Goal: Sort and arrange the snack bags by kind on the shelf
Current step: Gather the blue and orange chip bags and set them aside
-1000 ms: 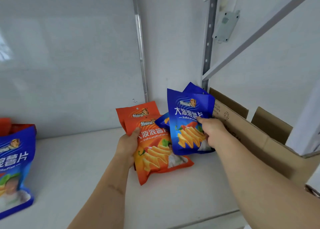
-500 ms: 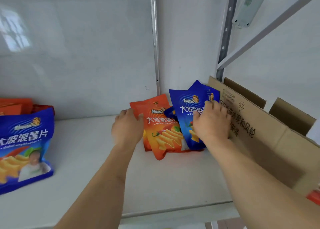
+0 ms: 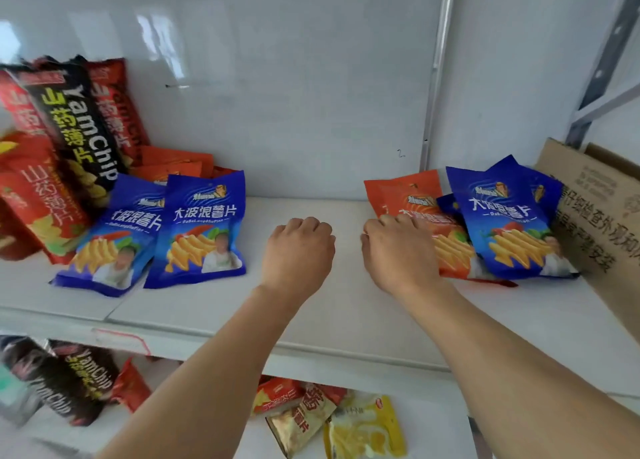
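My left hand hovers loosely curled and empty over the white shelf; my right hand rests fingers-down on the orange potato-chip bag, beside the glossy blue potato-chip bag.

Both hands are off the bags now. The left hand hovers curled over bare shelf, clear of the orange bag; the right hand has released the blue bag and rests at the orange bag's left edge.

Left hand empty above shelf; right hand touching orange bag.
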Demonstrator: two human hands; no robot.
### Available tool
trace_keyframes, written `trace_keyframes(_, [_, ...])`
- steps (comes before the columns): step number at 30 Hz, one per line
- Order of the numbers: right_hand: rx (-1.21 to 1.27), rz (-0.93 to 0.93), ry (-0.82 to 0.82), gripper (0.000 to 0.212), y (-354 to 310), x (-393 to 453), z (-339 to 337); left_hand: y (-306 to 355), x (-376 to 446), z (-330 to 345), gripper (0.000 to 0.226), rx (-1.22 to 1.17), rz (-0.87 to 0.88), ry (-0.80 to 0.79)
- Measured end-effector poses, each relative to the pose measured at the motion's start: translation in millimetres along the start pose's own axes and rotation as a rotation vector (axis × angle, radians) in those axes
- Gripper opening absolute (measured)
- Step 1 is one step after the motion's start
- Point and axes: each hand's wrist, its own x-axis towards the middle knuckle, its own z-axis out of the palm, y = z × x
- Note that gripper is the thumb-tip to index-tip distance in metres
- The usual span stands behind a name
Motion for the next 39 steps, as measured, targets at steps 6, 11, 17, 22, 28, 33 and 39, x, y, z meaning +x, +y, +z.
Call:
trace_keyframes(6, [0.082,-0.033,-0.008,0.020,-71.3,9.5,-12.2,-60.6,-29.3,-32.2,0.016,0.009,-0.073,-0.029])
trace_keyframes(11, [0.121,-0.003,-0.050,0.027,-130.6,15.2,-17.5,-124.3,-54.4,-49.1,0.014,-0.001,-0.094,-0.035])
trace_keyframes(17, [0.205,0.106,-0.158,0.032,-197.2,24.2,-17.8,-197.4,-80.3,-60.7,0.025,-0.094,-0.184,-0.056])
trace_keyframes(22, [0.406,0.274,-0.260,0.041,-236.9,41.7,-9.4,-246.3,-82.3,-59.2,0.025,-0.155,-0.285,-0.029])
trace_keyframes(28, [0.591,0.516,-0.320,0.058,-256.1,75.4,22.8,-284.6,-66.5,-46.0,0.028,-0.158,-0.409,-0.055])
trace_keyframes(33, [0.673,0.641,-0.330,0.057,-272.3,93.6,41.4,-315.5,-59.4,-42.5,0.030,-0.172,-0.470,-0.017])
trace_keyframes(39, [0.930,0.708,-0.267,0.049,-301.1,92.6,54.6,-354.4,-53.4,-38.1,0.033,-0.249,-0.500,0.042])
